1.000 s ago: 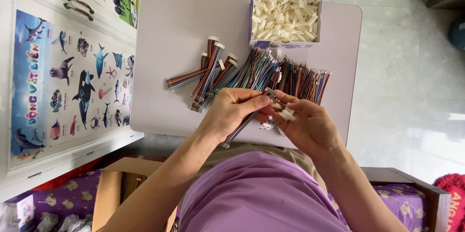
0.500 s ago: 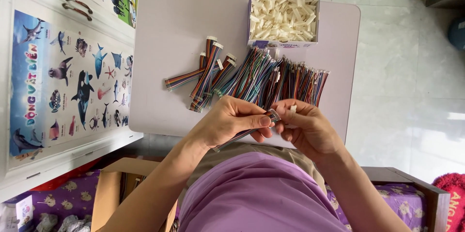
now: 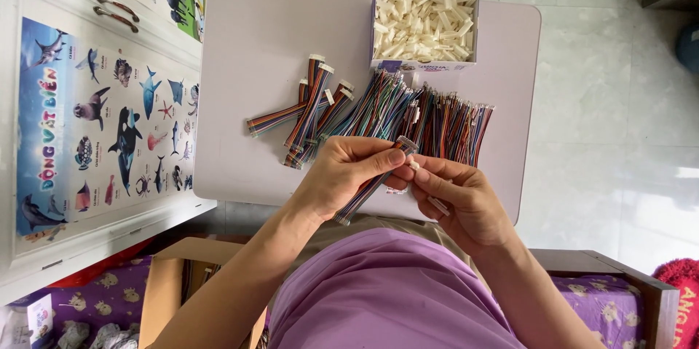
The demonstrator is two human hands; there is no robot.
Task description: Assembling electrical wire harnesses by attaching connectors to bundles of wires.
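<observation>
The left hand (image 3: pixel 349 170) pinches 1 multicoloured ribbon cable (image 3: pixel 368 189) near its upper end; the rest trails down toward the wrist. The right hand (image 3: pixel 459 192), touching it fingertip to fingertip, grips a small white connector (image 3: pixel 413 165) at that cable end. This looks like the seating step; next, the connector needs squaring and pressing home. Beyond both hands lie loose cables (image 3: pixel 408 112) and a box of connectors (image 3: pixel 426 25) on the surface (image 3: pixel 247 43).
</observation>
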